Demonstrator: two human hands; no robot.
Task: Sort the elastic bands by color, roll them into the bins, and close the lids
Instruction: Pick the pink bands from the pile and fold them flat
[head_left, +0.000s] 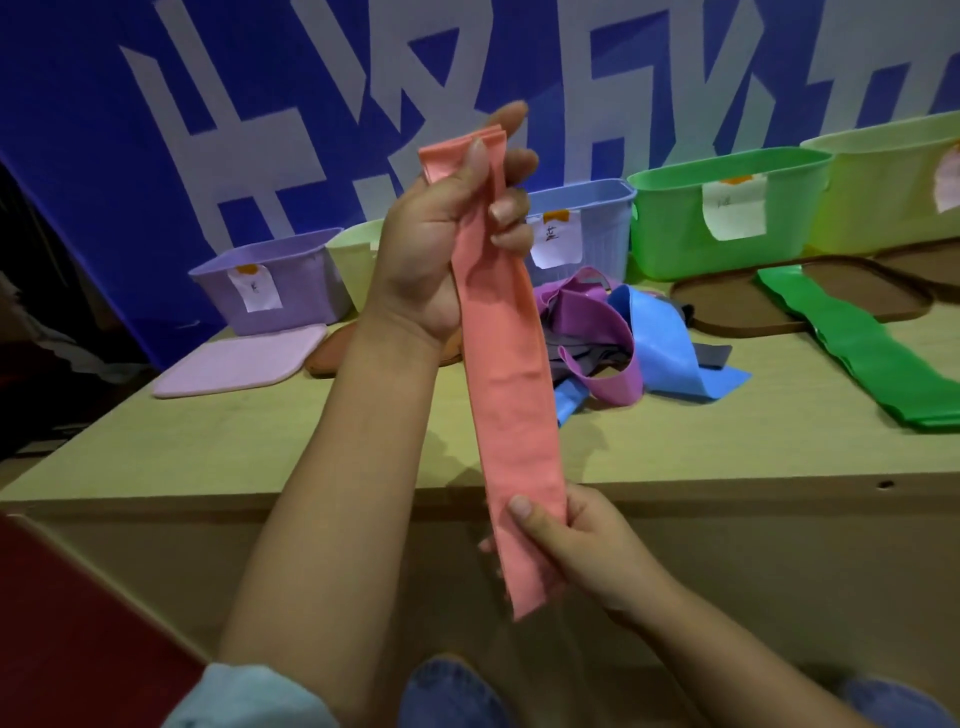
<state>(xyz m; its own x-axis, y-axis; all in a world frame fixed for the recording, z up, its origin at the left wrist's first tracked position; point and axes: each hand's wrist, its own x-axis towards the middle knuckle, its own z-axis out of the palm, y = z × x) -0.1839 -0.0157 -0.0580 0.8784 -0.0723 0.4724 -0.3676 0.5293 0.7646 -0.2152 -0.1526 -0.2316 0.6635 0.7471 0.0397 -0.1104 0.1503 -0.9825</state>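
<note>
Salmon-pink elastic band (501, 364) hung taut in front of the table (260, 431), pinched near its lower end by the right hand (576, 551), thumb on its front. Above, the left hand (441, 234) gripped its top, fingers curled round it. Rolling would go best started tight from the lower end, edges kept level. Beyond the left hand lay a tangle of purple, blue and grey bands (623, 332); farther right, a green band (872, 353). Bin labels were unreadable, and the matching bin could not be told.
</note>
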